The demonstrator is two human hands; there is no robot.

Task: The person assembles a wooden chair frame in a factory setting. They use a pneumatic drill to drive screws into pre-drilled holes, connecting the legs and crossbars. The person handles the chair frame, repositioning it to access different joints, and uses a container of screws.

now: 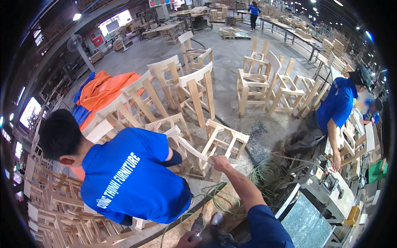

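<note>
Gripping a corded-looking or air-fed power tool (197, 225) at the lower edge, a worker's left hand (188, 240) is closed around the handle; whether a finger rests on the trigger cannot be told. Past the worker's shoe (216, 219), green hose (266, 174) lies in coils and loose loops that could snag a foot. The right hand (221, 163), arm outstretched, is closed on the curved back rail of a pale wooden chair (191, 151) just ahead; steadied by that one hand, it could twist or tip if bumped. A co-worker in blue (136, 177) leans close at left, within reach of a swinging chair leg. Beyond, more chairs (196, 77) stand bunched together, where one knocked over might scuff its neighbours.
</note>
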